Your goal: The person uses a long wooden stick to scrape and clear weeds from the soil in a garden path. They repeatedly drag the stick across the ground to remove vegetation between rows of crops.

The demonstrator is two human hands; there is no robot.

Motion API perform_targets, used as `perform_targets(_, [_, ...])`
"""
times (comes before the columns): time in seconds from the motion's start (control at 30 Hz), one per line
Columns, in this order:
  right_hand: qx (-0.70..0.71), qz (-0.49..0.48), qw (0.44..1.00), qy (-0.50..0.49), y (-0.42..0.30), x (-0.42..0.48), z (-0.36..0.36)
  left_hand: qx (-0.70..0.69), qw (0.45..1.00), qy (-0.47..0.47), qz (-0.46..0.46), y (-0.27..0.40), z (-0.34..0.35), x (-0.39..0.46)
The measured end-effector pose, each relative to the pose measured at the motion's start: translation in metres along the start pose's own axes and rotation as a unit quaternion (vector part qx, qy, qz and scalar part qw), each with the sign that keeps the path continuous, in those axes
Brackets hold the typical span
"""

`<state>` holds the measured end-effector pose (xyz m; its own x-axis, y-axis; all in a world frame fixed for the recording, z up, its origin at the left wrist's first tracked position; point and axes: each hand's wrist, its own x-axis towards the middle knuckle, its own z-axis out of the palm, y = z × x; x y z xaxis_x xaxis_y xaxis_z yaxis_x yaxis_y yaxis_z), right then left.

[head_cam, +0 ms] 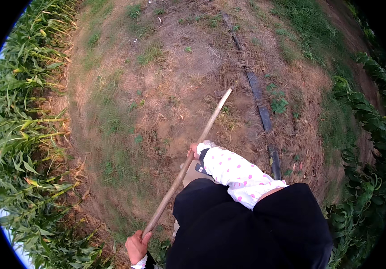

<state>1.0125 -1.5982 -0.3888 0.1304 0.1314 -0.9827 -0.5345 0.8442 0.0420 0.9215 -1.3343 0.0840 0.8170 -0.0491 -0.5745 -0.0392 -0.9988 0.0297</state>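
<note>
A long wooden handle (169, 196) slants across the view, apparently that of a hoe. At its far end the small dark head (232, 88) rests at the ground among dry grass, its blade mostly hidden. My left hand (137, 247) grips the handle's near end at the lower left. Further up the shaft, my right hand (194, 150) is closed around it, partly covered by a white sleeve (236, 168) with pink dots. Beside the tool head runs a black flat drip hose or strip (258, 97), partly buried.
A row of corn plants (28, 134) stands along the left. Leafy green plants (364, 188) line the right edge. Green weeds (278, 105) grow beside the black strip, and a grass patch (314, 30) lies at the upper right. Dry grass litter covers the soil (179, 111).
</note>
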Motion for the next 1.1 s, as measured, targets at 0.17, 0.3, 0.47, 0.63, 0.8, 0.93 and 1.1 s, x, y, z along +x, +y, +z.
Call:
perform_targets(0.17, [-0.015,0.025,0.996,0.084,0.010,-0.009,-0.013,-0.033,0.997,0.033,-0.067,-0.016,-0.002,-0.020])
perform_targets(0.3, [0.012,-0.047,0.996,0.081,-0.004,-0.015,-0.013,-0.138,0.983,0.046,-0.109,-0.029,0.033,-0.005])
perform_targets(0.47, [0.076,-0.123,0.988,-0.045,-0.081,-0.030,0.006,-0.296,0.950,0.019,-0.101,-0.028,0.095,0.032])
perform_targets(0.63, [0.027,-0.223,0.967,-0.120,-0.134,-0.073,0.039,-0.242,0.969,0.025,-0.042,0.028,0.112,0.067])
perform_targets(0.8, [-0.125,-0.247,0.958,-0.076,-0.146,-0.068,0.049,-0.248,0.969,-0.013,-0.009,0.060,0.102,0.090])
perform_targets(0.93, [-0.277,-0.140,0.948,-0.064,-0.076,-0.030,0.041,-0.254,0.964,-0.050,-0.066,0.030,0.092,0.057])
perform_targets(1.1, [-0.177,0.011,0.980,-0.091,0.023,-0.016,0.018,-0.249,0.954,-0.082,-0.148,-0.014,0.090,-0.010])
